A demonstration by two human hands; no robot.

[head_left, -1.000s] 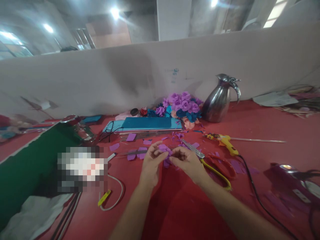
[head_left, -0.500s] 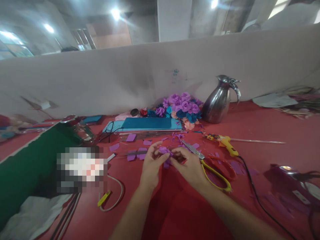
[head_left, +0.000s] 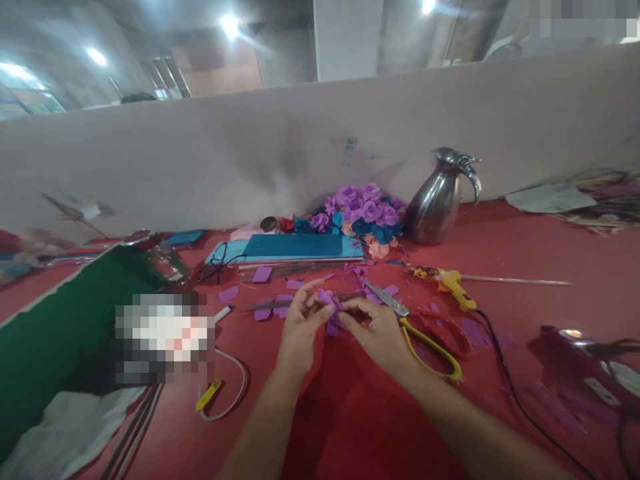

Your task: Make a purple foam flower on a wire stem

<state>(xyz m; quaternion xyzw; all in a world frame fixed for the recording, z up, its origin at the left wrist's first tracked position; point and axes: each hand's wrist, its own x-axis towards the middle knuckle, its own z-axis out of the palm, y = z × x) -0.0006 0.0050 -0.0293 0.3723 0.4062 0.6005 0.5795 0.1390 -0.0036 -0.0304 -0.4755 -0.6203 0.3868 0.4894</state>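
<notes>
Two pinches | left-hand grip [head_left: 299, 328]: nearly closed on purple paper [head_left: 325, 295] | right-hand grip [head_left: 383, 333]: likewise, same paper

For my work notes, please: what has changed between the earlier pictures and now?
Very little: the purple paper looks slightly turned or reshaped; I cannot tell which. The left hand and right hand still hold it, nearly where they were; nothing was taken up or let go. The scissors, glue gun and steel jug stayed.
</notes>
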